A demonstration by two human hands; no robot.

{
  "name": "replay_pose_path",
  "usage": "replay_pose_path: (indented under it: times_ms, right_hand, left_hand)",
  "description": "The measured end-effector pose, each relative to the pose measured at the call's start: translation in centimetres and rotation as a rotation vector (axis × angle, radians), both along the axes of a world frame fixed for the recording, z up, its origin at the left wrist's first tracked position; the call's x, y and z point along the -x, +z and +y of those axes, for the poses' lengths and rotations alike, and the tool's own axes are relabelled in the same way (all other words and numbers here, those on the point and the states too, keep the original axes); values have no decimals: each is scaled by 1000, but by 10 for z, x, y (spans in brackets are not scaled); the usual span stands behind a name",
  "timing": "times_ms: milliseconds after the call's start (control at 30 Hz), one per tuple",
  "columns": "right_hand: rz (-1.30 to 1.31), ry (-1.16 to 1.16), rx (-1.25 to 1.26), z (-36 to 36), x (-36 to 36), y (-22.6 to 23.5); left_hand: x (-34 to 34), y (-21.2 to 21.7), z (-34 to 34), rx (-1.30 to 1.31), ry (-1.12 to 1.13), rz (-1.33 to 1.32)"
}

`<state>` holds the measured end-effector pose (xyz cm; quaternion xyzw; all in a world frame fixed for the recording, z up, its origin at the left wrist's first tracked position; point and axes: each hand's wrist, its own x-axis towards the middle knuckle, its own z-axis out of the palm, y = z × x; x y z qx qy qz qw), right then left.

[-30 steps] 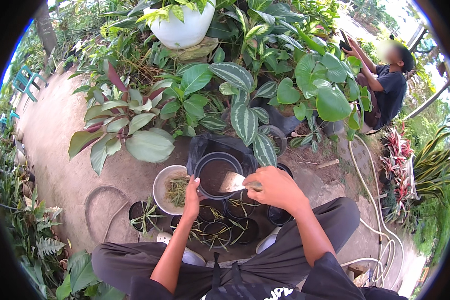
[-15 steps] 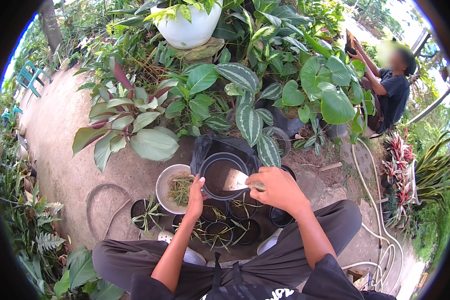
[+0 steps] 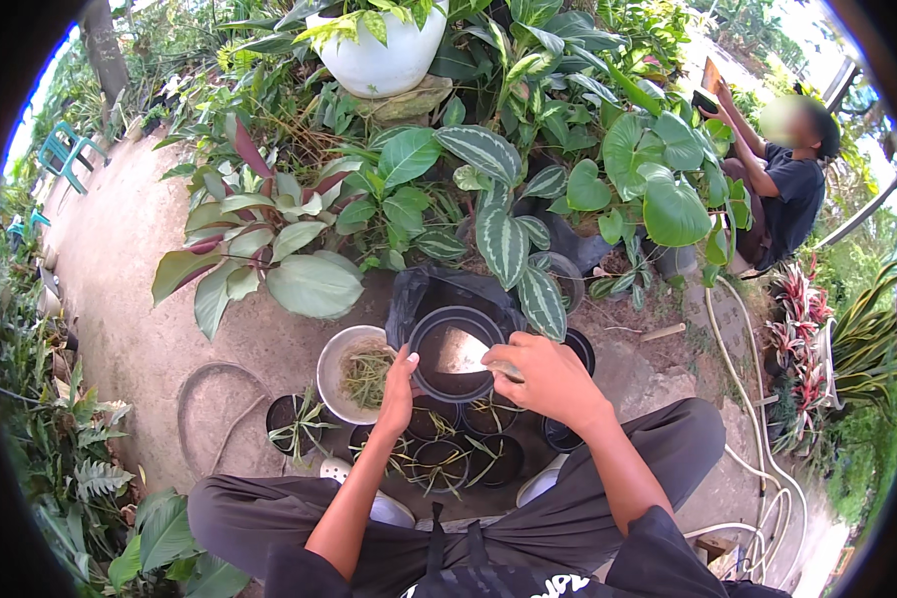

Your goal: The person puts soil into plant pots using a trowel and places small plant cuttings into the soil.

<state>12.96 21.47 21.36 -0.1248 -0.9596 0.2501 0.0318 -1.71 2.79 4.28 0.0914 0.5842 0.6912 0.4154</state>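
My left hand (image 3: 400, 391) is closed on the left side of a round black plant pot (image 3: 431, 387), thumb by the rim. Dark soil lies in the pot, with a bright pale patch (image 3: 458, 351) that may be a blade or sunlit soil. At the right rim, my right hand (image 3: 546, 377) is closed around a small greyish thing, mostly hidden by the fingers. Behind the pot sits a black plastic bag (image 3: 448, 282). Below stand several small black pots (image 3: 439, 464) with thin, grassy seedlings. A whitish bowl (image 3: 331, 371) of cut grass stands left of the pot.
A dense bank of leafy plants (image 3: 503, 244) rises ahead, with a white planter (image 3: 384, 60) at the top. Hoses lie at left (image 3: 181, 419) and right (image 3: 757, 439). A person (image 3: 792, 199) sits at the far right holding a flat object. Green chairs (image 3: 65, 154) stand far left.
My right hand has shifted slightly left over the pot's rim. The pale patch in the pot has moved left and changed shape. My left hand stays on the pot.
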Motion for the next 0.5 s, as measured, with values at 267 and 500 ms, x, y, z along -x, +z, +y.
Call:
replay_pose_path:
  times_ms: [267, 500]
  right_hand:
    - [-103, -18, -10, 2, -4, 6]
    - [-75, -28, 1, 1, -6, 14]
  left_hand:
    - [6, -23, -5, 34, 103, 2]
    - [6, -26, -6, 33, 111, 5]
